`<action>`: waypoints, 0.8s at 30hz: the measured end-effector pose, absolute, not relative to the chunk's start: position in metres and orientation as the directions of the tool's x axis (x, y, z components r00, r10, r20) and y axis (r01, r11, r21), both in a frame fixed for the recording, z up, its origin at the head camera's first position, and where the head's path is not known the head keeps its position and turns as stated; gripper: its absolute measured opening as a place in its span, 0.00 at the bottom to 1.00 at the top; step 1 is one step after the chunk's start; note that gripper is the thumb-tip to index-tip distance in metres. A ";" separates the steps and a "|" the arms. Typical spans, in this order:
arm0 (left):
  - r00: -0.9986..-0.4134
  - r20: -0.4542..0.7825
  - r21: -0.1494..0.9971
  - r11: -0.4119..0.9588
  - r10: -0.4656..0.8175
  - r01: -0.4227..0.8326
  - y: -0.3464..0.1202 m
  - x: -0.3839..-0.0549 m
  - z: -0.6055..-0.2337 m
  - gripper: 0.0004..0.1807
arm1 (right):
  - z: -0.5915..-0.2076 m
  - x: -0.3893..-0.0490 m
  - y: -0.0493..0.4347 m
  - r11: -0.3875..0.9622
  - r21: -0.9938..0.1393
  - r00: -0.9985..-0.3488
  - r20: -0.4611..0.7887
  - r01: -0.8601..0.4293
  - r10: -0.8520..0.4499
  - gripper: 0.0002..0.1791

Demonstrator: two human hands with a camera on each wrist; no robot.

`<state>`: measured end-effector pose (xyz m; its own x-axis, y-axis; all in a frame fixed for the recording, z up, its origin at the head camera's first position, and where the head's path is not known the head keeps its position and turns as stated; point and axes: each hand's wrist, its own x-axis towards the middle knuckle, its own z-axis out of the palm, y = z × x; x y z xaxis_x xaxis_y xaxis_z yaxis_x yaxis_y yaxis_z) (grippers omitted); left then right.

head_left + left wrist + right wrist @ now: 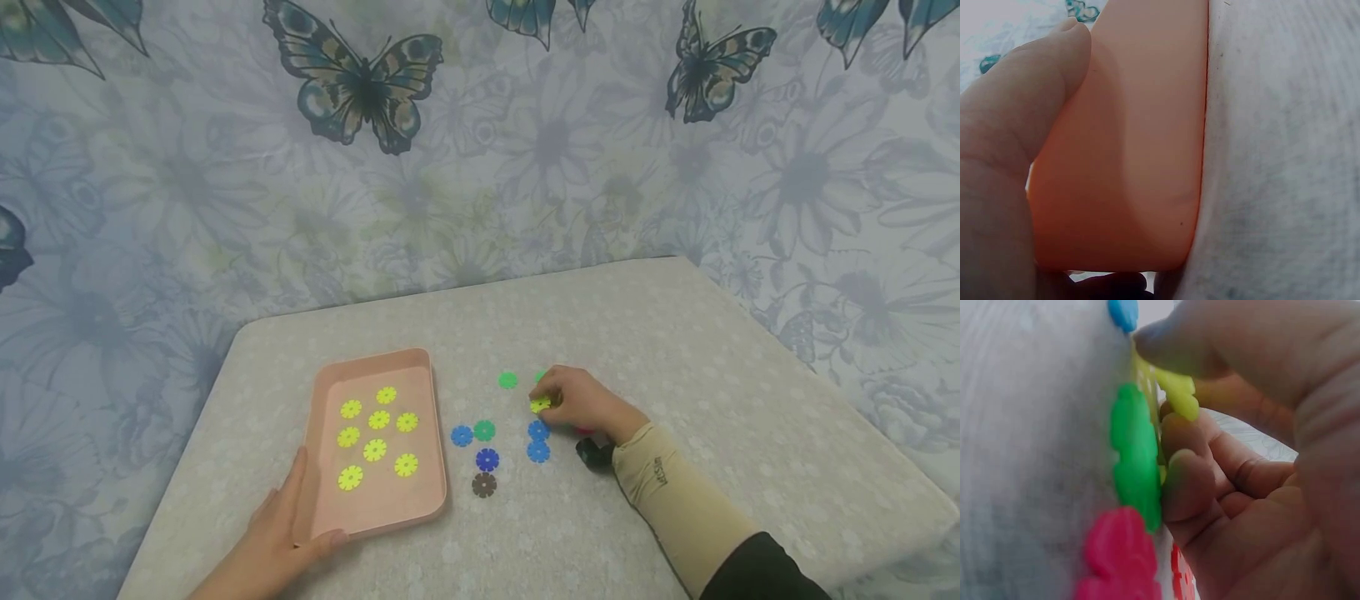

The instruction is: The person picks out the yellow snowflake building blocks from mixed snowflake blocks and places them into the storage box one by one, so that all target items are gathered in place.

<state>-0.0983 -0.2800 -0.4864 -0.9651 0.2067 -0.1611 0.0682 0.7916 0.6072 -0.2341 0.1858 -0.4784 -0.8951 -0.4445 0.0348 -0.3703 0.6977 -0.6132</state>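
Note:
My left hand [273,529] grips the near left corner of a pink tray [432,417], fingers along its left side and thumb at its near edge. In the left wrist view the thumb [1054,75] lies against the tray's wall [1141,137]. Several yellow notched discs [375,450] lie spread inside the tray. Right of it, my right hand [581,402] pinches another yellow disc [540,405] low over the table. Beside those fingers in the right wrist view are a green disc [1135,456] and a pink disc [1122,556].
Between tray and right hand lie a blue disc [462,436], green discs [484,430], a dark blue disc [487,460] and a brown disc [483,485]. Two light blue discs [538,452] sit nearer the right hand. A butterfly-patterned wall [525,167] rises behind the table [675,333].

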 end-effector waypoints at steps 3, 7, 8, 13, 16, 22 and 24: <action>-0.966 -0.151 0.612 0.787 0.212 0.077 -0.280 -0.098 -0.487 0.70 | -0.478 -0.234 0.187 0.694 -0.620 -0.894 0.026 -0.366 -0.448 0.17; -0.967 -0.147 0.592 0.802 0.206 0.081 -0.280 -0.098 -0.487 0.70 | -0.479 -0.235 0.189 0.657 -0.681 -0.900 0.008 -0.324 -0.435 0.19; -0.968 -0.146 0.581 0.810 0.202 0.082 -0.280 -0.098 -0.487 0.70 | -0.479 -0.235 0.190 0.648 -0.697 -0.904 0.002 -0.308 -0.427 0.19; -0.972 -0.126 0.554 0.827 0.199 0.098 -0.280 -0.096 -0.487 0.70 | -0.479 -0.236 0.189 0.659 -0.697 -0.914 -0.015 -0.281 -0.405 0.18; -0.972 -0.110 0.560 0.821 0.205 0.110 -0.280 -0.096 -0.487 0.70 | -0.478 -0.236 0.186 0.692 -0.653 -0.908 -0.016 -0.308 -0.419 0.17; -0.972 -0.121 0.554 0.826 0.201 0.102 -0.280 -0.097 -0.488 0.70 | -0.473 -0.232 0.181 0.721 -0.596 -0.899 0.002 -0.352 -0.438 0.16; -0.971 -0.127 0.561 0.822 0.203 0.099 -0.280 -0.098 -0.488 0.70 | -0.471 -0.230 0.180 0.726 -0.587 -0.898 0.005 -0.359 -0.440 0.16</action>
